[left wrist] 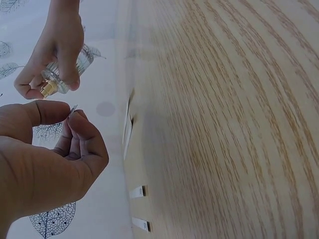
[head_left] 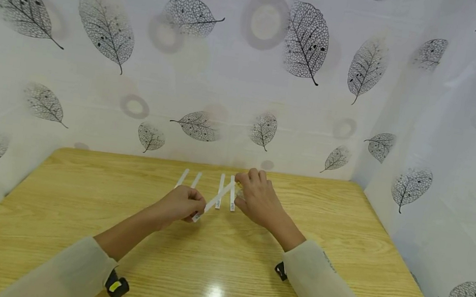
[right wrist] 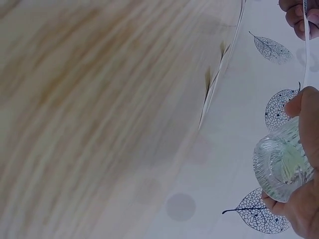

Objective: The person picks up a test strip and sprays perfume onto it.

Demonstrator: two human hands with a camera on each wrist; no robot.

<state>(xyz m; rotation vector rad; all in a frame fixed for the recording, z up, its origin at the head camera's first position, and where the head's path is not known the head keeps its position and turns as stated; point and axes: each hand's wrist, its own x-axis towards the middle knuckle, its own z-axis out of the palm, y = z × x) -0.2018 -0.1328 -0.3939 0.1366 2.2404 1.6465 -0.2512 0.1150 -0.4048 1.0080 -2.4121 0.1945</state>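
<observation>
My left hand (head_left: 181, 204) pinches a white paper test strip (head_left: 217, 198) near its printed end, between thumb and fingers. The strip slants up and away to the right above the table. In my right hand (head_left: 261, 200) is a clear ribbed glass perfume bottle (right wrist: 280, 162), tipped over with its gold spray nozzle (left wrist: 49, 88) toward the strip's far end. A finger of that hand lies at the nozzle. Two more strips (head_left: 221, 186) lie side by side beneath and behind the held one. Another pair of strips (head_left: 183, 176) is farther left, partly hidden behind my left hand.
The wood-grain table (head_left: 76, 228) runs back to a pale curtain (head_left: 224, 82) printed with leaves, which also closes in both sides. A black strap piece (head_left: 116, 287) hangs at the left sleeve, another (head_left: 281, 271) at the right sleeve.
</observation>
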